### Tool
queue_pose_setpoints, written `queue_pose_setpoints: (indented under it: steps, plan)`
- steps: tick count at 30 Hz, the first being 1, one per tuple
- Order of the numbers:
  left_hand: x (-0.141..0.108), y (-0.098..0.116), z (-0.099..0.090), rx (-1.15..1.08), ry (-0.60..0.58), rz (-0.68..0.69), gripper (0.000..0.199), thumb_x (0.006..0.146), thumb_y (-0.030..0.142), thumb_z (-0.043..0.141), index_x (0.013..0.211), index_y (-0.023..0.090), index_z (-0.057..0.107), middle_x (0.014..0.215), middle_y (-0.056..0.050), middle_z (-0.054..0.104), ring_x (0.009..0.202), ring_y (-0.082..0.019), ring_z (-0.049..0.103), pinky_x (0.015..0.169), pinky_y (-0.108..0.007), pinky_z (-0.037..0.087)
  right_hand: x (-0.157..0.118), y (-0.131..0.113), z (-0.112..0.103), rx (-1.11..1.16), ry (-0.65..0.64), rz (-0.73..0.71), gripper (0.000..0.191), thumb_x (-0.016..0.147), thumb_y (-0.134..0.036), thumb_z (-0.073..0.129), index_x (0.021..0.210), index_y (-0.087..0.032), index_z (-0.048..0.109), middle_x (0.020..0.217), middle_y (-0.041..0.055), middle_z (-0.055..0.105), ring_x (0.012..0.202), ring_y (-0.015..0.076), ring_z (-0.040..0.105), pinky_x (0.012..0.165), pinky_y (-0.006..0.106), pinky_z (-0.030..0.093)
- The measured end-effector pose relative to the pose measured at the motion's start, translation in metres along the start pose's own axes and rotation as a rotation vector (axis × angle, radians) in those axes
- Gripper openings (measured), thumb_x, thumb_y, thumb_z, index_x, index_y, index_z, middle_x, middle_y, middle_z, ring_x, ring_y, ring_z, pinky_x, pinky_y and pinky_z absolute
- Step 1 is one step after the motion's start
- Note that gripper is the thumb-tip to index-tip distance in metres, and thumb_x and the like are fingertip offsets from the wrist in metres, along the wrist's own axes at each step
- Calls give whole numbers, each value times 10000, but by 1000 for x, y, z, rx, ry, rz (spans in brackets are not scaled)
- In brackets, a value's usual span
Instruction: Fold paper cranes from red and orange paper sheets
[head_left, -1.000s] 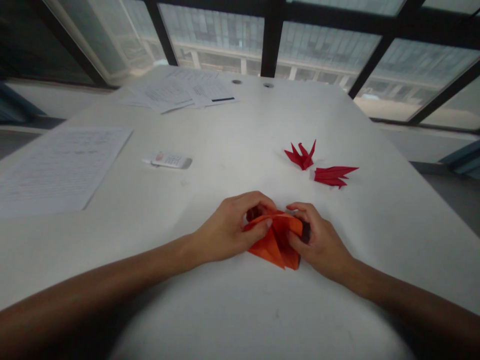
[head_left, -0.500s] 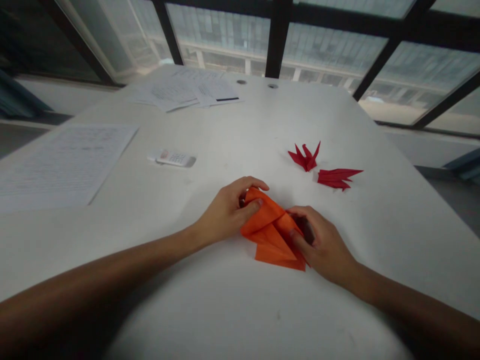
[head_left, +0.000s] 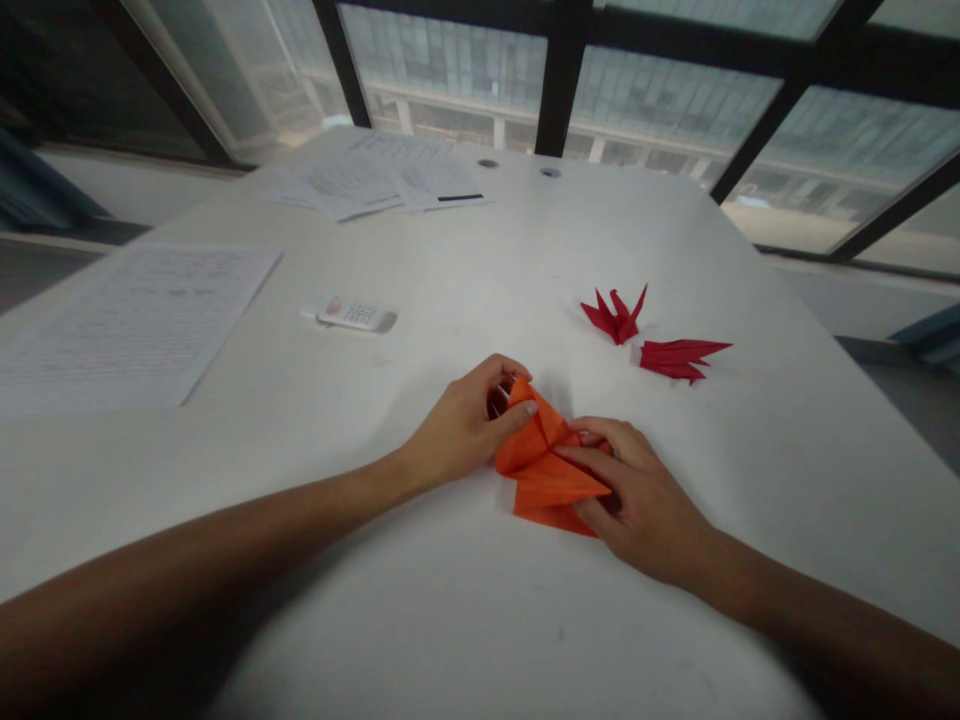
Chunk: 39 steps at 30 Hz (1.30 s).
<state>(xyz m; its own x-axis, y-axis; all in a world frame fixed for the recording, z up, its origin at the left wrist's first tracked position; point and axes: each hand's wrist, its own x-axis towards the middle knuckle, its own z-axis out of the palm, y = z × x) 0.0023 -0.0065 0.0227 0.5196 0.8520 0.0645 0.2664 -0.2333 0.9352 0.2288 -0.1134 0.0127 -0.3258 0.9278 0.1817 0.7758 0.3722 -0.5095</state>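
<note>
Kinda dim and grayish overall, with daylight coming in through the windows [head_left: 675, 110] on the far side. The surface [head_left: 465, 610] looks palest around the middle and murkier toward the bottom corners. Shadow by the left hand [head_left: 465, 425] is soft and fuzzy. Print on the papers [head_left: 142, 325] is blurred past reading, edges look stretched.

Looking like an office or meeting room: showing a white table [head_left: 420, 620] beneath the left hand [head_left: 466, 425], printed papers [head_left: 142, 320] to its left, and, farther ahead of it, round holes [head_left: 550, 172] and dark-framed windows [head_left: 675, 110].
</note>
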Motion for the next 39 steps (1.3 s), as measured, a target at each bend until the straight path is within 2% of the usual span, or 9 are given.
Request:
queue_pose_setpoints:
  steps: [7, 14, 17, 22, 26, 29, 34, 36, 39]
  plan:
    - [3, -1, -1, -50, 20, 10, 251, 897, 358, 690, 1071, 206, 593, 876, -4, 672, 709, -124, 585, 632, -239, 476, 1, -1, 0, -72, -15, -73, 442, 842, -145, 658, 1281, -198, 680, 1355, 114, 634, 1207, 311, 550, 1052, 518, 476]
    - [10, 2, -2, -131, 32, -145, 199, 837, 323, 731, 891, 180, 603, 774, 9, 632, 632, -106, 554, 551, -213, 434, 0, -1, 2, -95, -13, -115, 393, 884, -143, 628, 1269, -204, 674, 1302, 90, 691, 1150, 297, 562, 1025, 506, 464]
    - [11, -1, -2, -177, 37, -140, 158, 847, 293, 705, 885, 175, 608, 783, 3, 638, 655, -110, 571, 566, -215, 442, -1, 1, 2, -79, -7, -126, 331, 939, -157, 580, 1257, -200, 660, 1286, 93, 700, 1149, 295, 565, 1021, 514, 459]
    - [11, -4, -2, -118, 45, -76, 91, 856, 243, 671, 875, 170, 621, 788, 9, 644, 683, -103, 569, 615, -222, 442, -5, 9, -2, 71, 88, -111, 402, 1057, -263, 402, 1444, -221, 500, 1333, 114, 660, 1207, 280, 575, 1021, 504, 462]
    - [9, -4, -2, -51, 55, -34, 69, 867, 228, 643, 908, 175, 624, 800, 16, 641, 691, -102, 555, 645, -233, 445, -11, 13, -4, 73, 194, -303, 528, 1084, -391, 301, 1573, -201, 367, 1481, 160, 555, 1343, 326, 507, 1118, 590, 372]
    - [7, -4, -1, -7, 51, -1, 86, 862, 207, 635, 944, 181, 630, 785, 27, 618, 679, -99, 531, 641, -230, 439, -14, 10, -3, 62, 189, -507, 559, 1071, -411, 347, 1561, -145, 382, 1505, 204, 521, 1383, 358, 484, 1121, 628, 372]
    - [6, -5, 0, -100, 35, -25, 77, 910, 250, 597, 949, 185, 606, 727, 48, 558, 586, -80, 490, 563, -213, 424, -11, 0, -1, 18, 137, -634, 386, 944, -263, 616, 1287, -85, 613, 1082, 147, 762, 1091, 288, 665, 1084, 553, 439]
    - [7, -5, 0, -165, 35, -60, 91, 936, 272, 567, 976, 191, 581, 711, 57, 546, 532, -75, 480, 520, -210, 419, -9, -3, -1, 4, 145, -636, 309, 883, -192, 663, 1179, -105, 655, 957, 110, 768, 938, 248, 684, 1033, 518, 481]
    - [6, -4, 0, -165, 41, -63, 107, 945, 271, 562, 1022, 198, 572, 706, 60, 544, 514, -76, 493, 507, -208, 416, -8, -5, 1, -43, 104, -589, 256, 870, -231, 697, 1106, -135, 677, 899, 88, 752, 859, 236, 671, 976, 512, 509]
